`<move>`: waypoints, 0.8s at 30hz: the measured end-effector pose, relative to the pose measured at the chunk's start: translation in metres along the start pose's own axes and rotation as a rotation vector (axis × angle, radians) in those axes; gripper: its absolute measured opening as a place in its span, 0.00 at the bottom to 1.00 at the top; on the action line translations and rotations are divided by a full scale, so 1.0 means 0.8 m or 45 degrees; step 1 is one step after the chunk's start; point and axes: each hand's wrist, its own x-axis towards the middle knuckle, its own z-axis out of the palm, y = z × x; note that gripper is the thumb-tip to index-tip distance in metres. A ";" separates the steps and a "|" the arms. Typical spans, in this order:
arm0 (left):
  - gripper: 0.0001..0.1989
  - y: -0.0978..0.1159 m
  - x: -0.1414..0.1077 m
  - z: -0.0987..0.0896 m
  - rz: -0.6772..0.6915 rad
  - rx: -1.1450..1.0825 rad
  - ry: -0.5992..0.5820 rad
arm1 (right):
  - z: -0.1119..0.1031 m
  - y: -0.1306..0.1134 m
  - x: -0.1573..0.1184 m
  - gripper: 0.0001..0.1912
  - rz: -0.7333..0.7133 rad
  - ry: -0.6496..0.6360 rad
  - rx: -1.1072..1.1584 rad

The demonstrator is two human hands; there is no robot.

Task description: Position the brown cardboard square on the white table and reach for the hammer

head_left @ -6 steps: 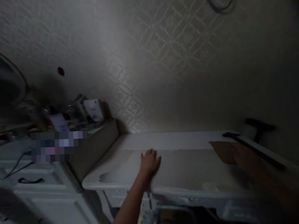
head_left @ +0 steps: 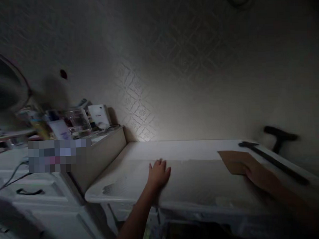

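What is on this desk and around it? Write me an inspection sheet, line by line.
Surface: white desk top, dusty and patchy, dimly lit.
Job's things: brown flat board lying on the desk's right part, under the right hand's fingers.
Clutter: long dark tool along the desk's right edge; jars and a white box on the shelf to the left.
Hands: left hand flat on the desk, palm down, fingers spread; right hand resting on the board's near edge, grip cannot be told.
Cables: dark cable on the white cabinet at left.
Surroundings: patterned wallpaper; a fan guard at far left.
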 end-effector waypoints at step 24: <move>0.21 0.000 0.026 -0.010 0.012 -0.172 -0.013 | 0.105 -0.235 0.069 0.20 -0.354 -0.304 0.330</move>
